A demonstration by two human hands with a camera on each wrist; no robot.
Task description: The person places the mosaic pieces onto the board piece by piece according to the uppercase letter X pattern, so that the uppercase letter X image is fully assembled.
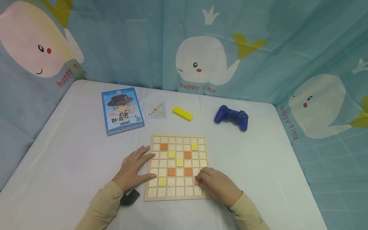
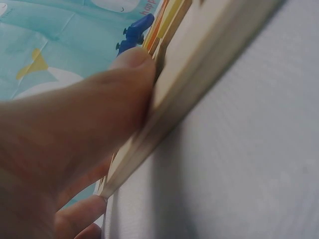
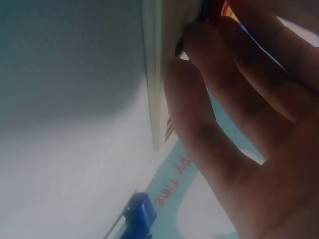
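Note:
A square wooden grid board (image 1: 180, 191) lies flat on the table with several orange tiles (image 1: 171, 172) and several yellow tiles (image 1: 179, 163) in its cells. My left hand (image 1: 133, 167) rests at the board's left edge, thumb and fingers spread, with the thumb (image 2: 124, 84) over the frame in the left wrist view. At the lower right of the grid, my right hand (image 1: 218, 185) pinches a red square tile (image 1: 197, 181) at a cell in the second row from the bottom. The fingers partly cover this tile, and only a sliver of red shows in the right wrist view.
Behind the board lie a blue game box (image 1: 122, 110), a card with a coloured grid pattern (image 1: 155, 110), a yellow bar (image 1: 182, 113) and a blue game controller (image 1: 231, 117). A black object (image 1: 130, 197) sits beside the left wrist. A whale-print curtain (image 1: 138, 48) encloses the table.

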